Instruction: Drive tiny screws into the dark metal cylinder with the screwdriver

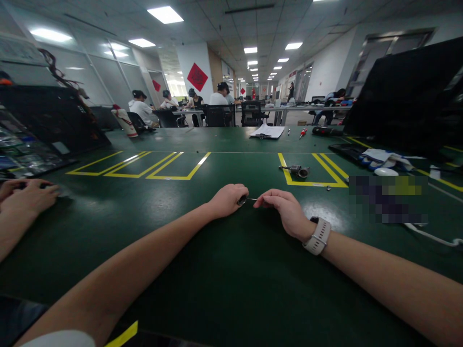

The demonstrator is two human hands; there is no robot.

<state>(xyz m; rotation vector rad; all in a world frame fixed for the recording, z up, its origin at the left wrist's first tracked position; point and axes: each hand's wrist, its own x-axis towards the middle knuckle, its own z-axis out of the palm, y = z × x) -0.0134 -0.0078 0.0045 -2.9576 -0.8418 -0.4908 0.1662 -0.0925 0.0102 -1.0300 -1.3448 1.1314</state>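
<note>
My left hand [227,200] is closed around a small metal part with a round, dark open end [242,200]. From that part a thin metal rod [252,199] sticks out to the right. At the rod's far end my right hand [284,207] has its fingers drawn together in a pinch; whether they grip the rod or something tiny is hidden. Both hands are just above the green table [224,270]. Beyond my right hand, a metal part with a shaft and a round socket [298,170] lies inside a yellow-taped box.
A small metal piece [328,188] lies near the tape. Rightward are gloves [387,158], a white cable [434,237] and a big black case [401,91]. Papers on a clipboard [266,131] lie at the back. Another person's hands [27,197] are at left.
</note>
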